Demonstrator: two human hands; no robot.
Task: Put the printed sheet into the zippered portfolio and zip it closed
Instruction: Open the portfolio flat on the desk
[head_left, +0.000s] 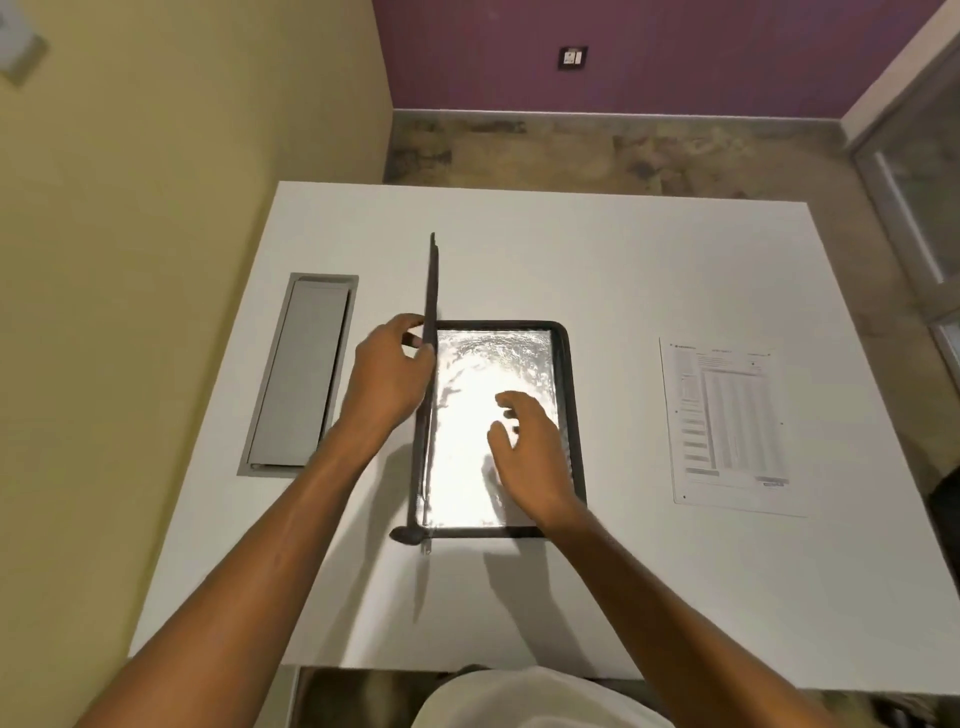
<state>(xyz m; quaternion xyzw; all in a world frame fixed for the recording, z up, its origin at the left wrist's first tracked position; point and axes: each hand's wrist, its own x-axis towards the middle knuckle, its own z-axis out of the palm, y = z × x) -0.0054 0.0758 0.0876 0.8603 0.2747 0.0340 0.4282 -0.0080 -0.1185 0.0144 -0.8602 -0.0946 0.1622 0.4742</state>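
Head view: a dark zippered portfolio with a glossy, light-reflecting inner pocket (563, 415) lies open on a white rectangular table (623, 260). Its dark front cover (430, 291) stands upright on edge, gripped by the left hand (387, 382), fingers curled round its rim. The right hand (530, 452) hovers over the shiny pocket, fingers relaxed and loosely spread; contact cannot be told. The white printed sheet (727, 426) lies flat on the table, well apart to the portfolio's right; its table and text lines are too small to read. A grey metal cable hatch (301, 374) sits in the table at left.
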